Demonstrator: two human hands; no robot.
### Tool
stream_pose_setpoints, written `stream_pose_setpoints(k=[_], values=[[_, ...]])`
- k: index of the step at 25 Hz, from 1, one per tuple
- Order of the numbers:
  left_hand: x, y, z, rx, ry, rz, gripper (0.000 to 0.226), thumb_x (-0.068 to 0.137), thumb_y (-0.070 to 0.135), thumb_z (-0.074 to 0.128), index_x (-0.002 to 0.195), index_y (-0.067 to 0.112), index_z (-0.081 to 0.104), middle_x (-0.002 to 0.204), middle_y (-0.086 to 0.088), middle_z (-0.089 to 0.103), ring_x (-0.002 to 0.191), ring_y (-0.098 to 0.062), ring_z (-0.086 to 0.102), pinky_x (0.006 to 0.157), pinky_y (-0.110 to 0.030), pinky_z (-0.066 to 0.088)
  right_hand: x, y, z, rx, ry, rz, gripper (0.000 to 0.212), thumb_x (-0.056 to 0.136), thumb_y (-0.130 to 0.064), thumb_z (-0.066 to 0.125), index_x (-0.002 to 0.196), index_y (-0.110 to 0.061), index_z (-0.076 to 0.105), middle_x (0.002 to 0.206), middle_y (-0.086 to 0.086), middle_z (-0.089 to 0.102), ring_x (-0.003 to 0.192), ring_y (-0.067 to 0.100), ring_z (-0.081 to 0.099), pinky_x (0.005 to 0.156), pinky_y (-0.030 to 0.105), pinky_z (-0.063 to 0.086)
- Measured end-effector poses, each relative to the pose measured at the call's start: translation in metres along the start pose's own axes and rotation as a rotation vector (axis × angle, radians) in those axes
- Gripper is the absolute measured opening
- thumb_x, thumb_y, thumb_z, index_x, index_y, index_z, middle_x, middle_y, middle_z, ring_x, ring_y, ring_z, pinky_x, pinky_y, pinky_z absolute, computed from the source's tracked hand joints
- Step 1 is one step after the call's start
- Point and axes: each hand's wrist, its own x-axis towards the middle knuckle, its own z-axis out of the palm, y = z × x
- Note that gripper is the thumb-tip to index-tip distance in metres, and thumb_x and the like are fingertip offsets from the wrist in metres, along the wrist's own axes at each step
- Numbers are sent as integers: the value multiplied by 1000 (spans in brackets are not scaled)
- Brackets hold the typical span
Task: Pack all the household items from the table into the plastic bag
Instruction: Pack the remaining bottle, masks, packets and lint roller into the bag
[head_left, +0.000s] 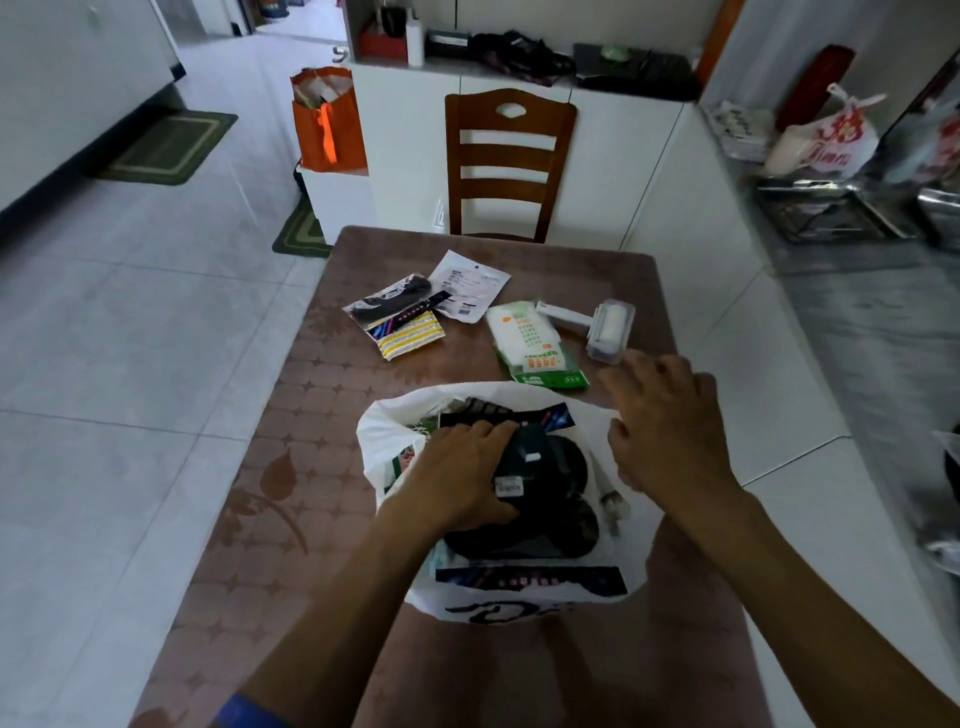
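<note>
Plastic bag (498, 597) at table (322, 415) front; lint roller (608, 327) behind-right, socks pkt (395, 306) behind-left.

This is a home, in a dining area that opens onto a hallway. A brown patterned table (322, 415) stands on a pale tiled floor (130, 312), with a wooden chair (509, 161) at its far end. White cabinets (415, 130) behind hold clutter, an orange shopping bag (327, 124) sits nearby, and green doormats (166, 150) lie by the doorways.
</note>
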Motion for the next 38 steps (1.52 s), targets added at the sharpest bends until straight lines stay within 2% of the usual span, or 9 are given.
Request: stream_pose_setpoints(k=[3,8,10,14,19,25,30,34,38], values=[[2,0,-6,-85,91,2,82,74,70,58,140,24,43,131,-1,57,116,-24,54,94,-37,45,3,-2,2,151,-141,177,51,86,-35,65,133,-20,51,127,6,60,110,27,55,78,33,35],[16,-8,-30,-189,531,23,29,80,30,68,108,22,66,105,-1,71,98,-22,63,78,-29,47,29,7,-4,728,-38,298,17,92,-38,63,94,-23,71,86,-8,70,70,-6,61,51,6,35],[40,-13,-39,-134,489,-7,33,80,28,66,112,22,63,116,-2,66,110,-23,58,91,-38,47,53,28,9,852,-98,372,11,92,-32,64,92,-24,70,81,-12,66,68,-16,59,49,3,38],[88,-24,-38,21,210,-133,51,81,37,65,130,30,53,137,2,55,126,-24,46,104,-42,36,110,71,88,764,-308,307,29,84,-23,73,112,-20,67,106,-3,69,89,8,63,74,21,51],[99,-33,-12,4,122,-125,19,88,36,59,97,26,72,100,5,73,91,-18,62,73,-30,31,138,53,223,573,-795,-103,59,79,-28,75,134,-24,55,134,3,59,113,20,58,88,25,44],[89,-32,-13,-233,105,-155,12,87,30,65,94,26,73,95,5,72,87,-15,63,75,-29,47,143,30,277,667,-947,-308,59,83,-19,71,139,-21,52,138,4,55,122,19,53,102,34,43],[62,-32,-27,-4,304,-224,35,77,23,77,111,19,69,108,-2,72,98,-26,65,93,-41,47,123,39,221,1191,-669,192,33,83,-39,74,114,-34,64,106,-17,68,102,4,65,83,15,50],[31,-25,-30,173,266,-484,65,78,39,73,136,22,50,134,-5,60,126,-31,51,113,-61,21,79,36,110,1461,-650,224,67,54,-85,66,117,-66,52,121,-32,58,110,-10,57,87,21,51],[25,-28,-23,55,41,-630,71,89,51,53,147,27,19,139,-7,51,122,-31,51,97,-45,40,25,17,54,814,-723,96,87,74,-67,68,146,-49,22,149,-23,29,130,2,38,105,28,37]])
